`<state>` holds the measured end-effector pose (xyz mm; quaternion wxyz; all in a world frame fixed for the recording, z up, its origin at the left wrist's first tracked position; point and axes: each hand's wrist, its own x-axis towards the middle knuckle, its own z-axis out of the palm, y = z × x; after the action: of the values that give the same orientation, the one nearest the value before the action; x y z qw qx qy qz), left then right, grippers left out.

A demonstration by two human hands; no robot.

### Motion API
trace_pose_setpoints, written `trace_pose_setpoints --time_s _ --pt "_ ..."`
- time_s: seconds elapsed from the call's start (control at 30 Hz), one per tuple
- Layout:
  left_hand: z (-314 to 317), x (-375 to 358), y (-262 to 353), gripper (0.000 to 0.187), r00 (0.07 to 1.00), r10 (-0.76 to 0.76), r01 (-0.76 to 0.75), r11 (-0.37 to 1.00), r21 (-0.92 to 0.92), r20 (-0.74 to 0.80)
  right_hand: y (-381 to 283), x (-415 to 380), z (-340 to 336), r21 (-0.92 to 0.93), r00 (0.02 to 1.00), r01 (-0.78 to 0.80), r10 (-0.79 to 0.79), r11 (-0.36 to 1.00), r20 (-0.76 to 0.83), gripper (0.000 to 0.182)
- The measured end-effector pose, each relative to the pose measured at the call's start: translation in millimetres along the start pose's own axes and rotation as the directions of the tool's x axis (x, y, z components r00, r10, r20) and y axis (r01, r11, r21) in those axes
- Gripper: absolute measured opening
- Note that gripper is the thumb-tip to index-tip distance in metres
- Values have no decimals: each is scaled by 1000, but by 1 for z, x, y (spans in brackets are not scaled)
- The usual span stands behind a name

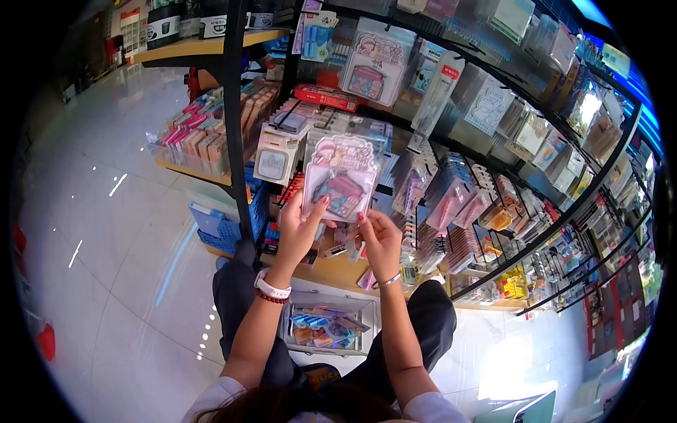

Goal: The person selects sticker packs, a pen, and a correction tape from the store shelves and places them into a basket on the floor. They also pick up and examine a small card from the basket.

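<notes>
Before the shelf I hold a flat clear-plastic stationery pack with a pink cartoon card inside. My left hand grips its lower left edge, thumb on the front. At the lower right corner, my right hand pinches the pack between thumb and fingers. A similar pink pack hangs from a hook just beyond. Beside my left hand hangs a white boxed item on the rack. Below my forearms, between my knees, a grey basket contains several small colourful packets.
Hooks with several hanging packs fill the rack to the right. A black shelf post rises at the left, beside a bin of pink items. A blue crate stands low by my left knee. Pale floor tiles extend leftward.
</notes>
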<state>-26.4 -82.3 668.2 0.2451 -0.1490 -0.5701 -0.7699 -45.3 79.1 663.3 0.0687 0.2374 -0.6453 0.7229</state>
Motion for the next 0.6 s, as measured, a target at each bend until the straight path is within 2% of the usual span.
trace_pose_setpoints --time_s 0.03,0.1,0.13,0.2,0.37,0.5,0.6 --pt "4 11 8 25 1000 9 -9 1000 -3 5 -13 9 2 -2 1000 10 -10 1000 -1 15" --pt "19 31 28 35 987 158 -154 985 -82 43 -39 25 5 3 995 73 -72 997 -62 16" --pt "20 43 34 35 985 167 -162 983 -87 51 -51 35 6 -12 989 129 -129 992 -70 17" --pt "23 66 45 47 943 312 -323 942 87 117 -65 57 8 53 976 201 -196 978 -93 19" --pt "39 93 74 55 918 375 -384 922 53 131 -87 99 7 102 976 210 -203 972 -80 23" --pt "39 116 70 58 893 434 -448 878 170 118 -100 127 7 127 960 268 -253 955 -121 22" --pt "36 128 68 53 920 366 -387 904 180 139 -102 141 6 117 960 248 -227 962 -162 22"
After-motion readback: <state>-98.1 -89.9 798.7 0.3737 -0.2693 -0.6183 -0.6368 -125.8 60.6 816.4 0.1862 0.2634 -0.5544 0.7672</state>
